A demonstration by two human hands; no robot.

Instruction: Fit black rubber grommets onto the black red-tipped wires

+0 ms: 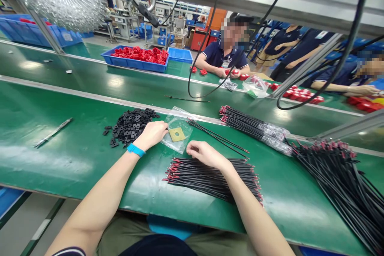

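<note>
1. Head view: the yellow plate (181,136), square with a round hole, lay at the clear plastic bag (181,116), between the two hands; whether it was inside the bag or on top could not be told.
2. The left hand (153,134), with a blue band (136,150) at the wrist, was positioned at the bag's left edge. Its fingers were curled; whether they gripped anything could not be told.
3. The right hand (207,154) was positioned over the upper part of the near cable bundle (199,177). Its fingers were bent inward, with the thumb near them; whether anything was held could not be told.
4. The pile of small black parts (132,125) lay just left of the bag. Several loose cables (217,136) lay to its right.
5. Farther right lay the partly wrapped cable bundle (247,125) and the large cable bundle (336,180).
6. A slender metallic tool (54,132) lay well to the left on the green worktop (81,160).
7. Across the line, a blue tray (133,65) contained red parts (141,53). A seated co-worker (223,57) handled similar red pieces.
</note>
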